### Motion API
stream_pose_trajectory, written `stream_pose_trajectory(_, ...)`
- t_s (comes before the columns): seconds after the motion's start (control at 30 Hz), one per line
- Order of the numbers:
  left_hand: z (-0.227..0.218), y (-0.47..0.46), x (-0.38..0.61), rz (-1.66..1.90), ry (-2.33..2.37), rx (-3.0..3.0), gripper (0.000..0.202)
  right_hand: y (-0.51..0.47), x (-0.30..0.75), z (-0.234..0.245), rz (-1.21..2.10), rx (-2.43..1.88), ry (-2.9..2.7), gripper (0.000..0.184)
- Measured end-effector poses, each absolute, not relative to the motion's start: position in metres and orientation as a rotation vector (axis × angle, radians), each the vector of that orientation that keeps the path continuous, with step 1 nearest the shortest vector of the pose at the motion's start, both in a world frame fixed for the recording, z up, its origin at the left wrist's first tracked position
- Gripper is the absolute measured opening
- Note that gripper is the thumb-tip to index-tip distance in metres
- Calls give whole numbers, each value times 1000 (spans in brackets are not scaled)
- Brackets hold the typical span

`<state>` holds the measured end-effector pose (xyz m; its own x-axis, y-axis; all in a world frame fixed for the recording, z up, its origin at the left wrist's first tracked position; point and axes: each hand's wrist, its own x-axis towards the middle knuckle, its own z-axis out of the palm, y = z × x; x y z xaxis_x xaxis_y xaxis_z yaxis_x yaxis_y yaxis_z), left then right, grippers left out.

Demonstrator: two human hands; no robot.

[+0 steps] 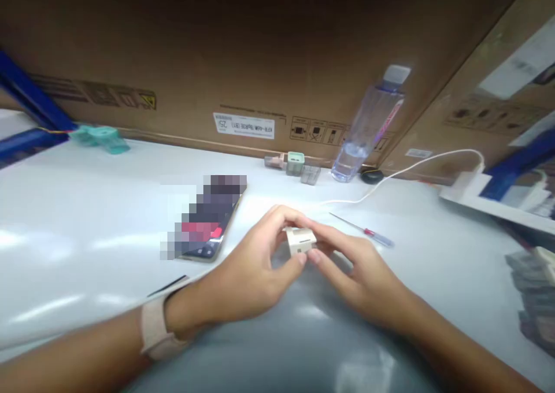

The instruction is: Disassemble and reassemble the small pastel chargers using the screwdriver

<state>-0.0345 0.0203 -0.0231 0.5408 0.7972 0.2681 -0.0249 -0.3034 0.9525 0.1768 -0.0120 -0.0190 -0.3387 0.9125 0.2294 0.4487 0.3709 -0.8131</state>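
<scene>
Between both hands, above the white tabletop, is a small cream-white plastic block with a dark slot on one face. My left hand closes on its left side with thumb and fingers, a pale band round that wrist. From the other side, my right hand pinches the block with thumb and fingertips. The exact kind of this part is too small to tell. A screwdriver with a clear and red handle lies just beyond my right hand. To the left of my left hand rests a phone, its screen partly blurred.
A clear bottle leans near the cardboard box at the back. Small plastic pieces stand beside it. A white cable runs to a power strip at right. Teal objects lie far left; grey parts lie right.
</scene>
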Motion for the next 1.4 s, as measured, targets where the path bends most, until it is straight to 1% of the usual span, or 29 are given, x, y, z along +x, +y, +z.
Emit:
stream_pose_trajectory(0.27,-28,21,-36,936,722,1751,33,-9,179,-21,696,-1173,-1990,37)
stream_pose_trajectory(0.4,-28,21,-35,951,690,1772,32,-8,178,-21,663,-1163,-1977,31)
stream_pose_trajectory(0.5,-26,21,-35,942,671,1747,31,-8,178,-23,742,-1193,-1929,30)
stream_pose_trajectory(0.63,-22,22,-35,832,730,1702,27,-8,178,-27,874,-1193,-1818,29)
stream_pose_trajectory(0.9,-16,24,-35,733,751,1699,28,-7,177,-26,1051,-1205,-1626,28)
stream_pose_trajectory(1.17,-15,24,-37,673,792,1726,31,-5,175,-26,1158,-1167,-1486,27)
stream_pose_trajectory(1.4,-19,23,-35,671,818,1677,34,-5,173,-22,1198,-1169,-1437,32)
